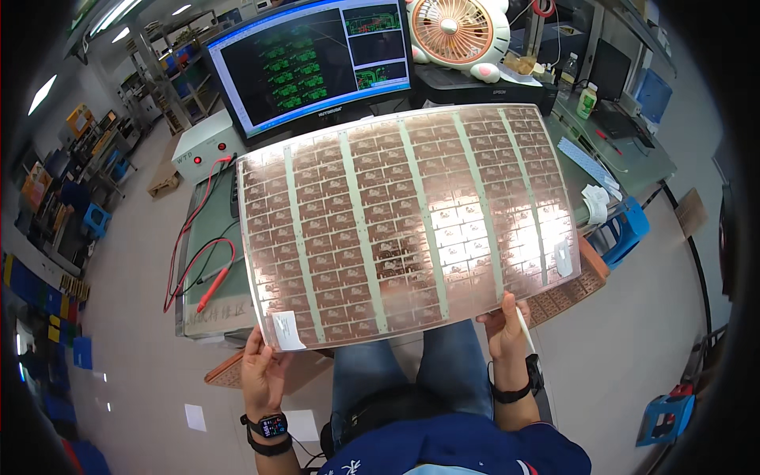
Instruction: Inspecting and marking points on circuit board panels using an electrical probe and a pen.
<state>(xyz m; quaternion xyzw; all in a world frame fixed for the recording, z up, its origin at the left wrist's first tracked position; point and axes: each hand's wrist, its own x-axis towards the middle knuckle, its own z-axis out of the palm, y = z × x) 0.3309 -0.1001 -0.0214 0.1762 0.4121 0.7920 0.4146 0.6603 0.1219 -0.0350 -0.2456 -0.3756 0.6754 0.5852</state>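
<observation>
A large copper circuit board panel [396, 261], patterned with rows of small etched boards and pale green strips, is held tilted above my lap. My left hand [265, 368] grips its near left corner, beside a white paper label [287, 330]. Along the near edge, toward the right, my right hand [504, 331] is closed on the panel with the thumb on top. A thin white pen-like stick [525, 328] also shows at that hand. Another white label [563, 258] is stuck near the panel's right edge. Fingers under the panel are hidden.
Behind the panel stand a monitor [309, 67] with green circuit layouts and a cat-shaped fan [451, 32] on a black printer [483, 91]. A white tester box [203, 146] with red probe leads [212, 294] sits left. Another copper panel [562, 294] and a blue stool [625, 229] are right.
</observation>
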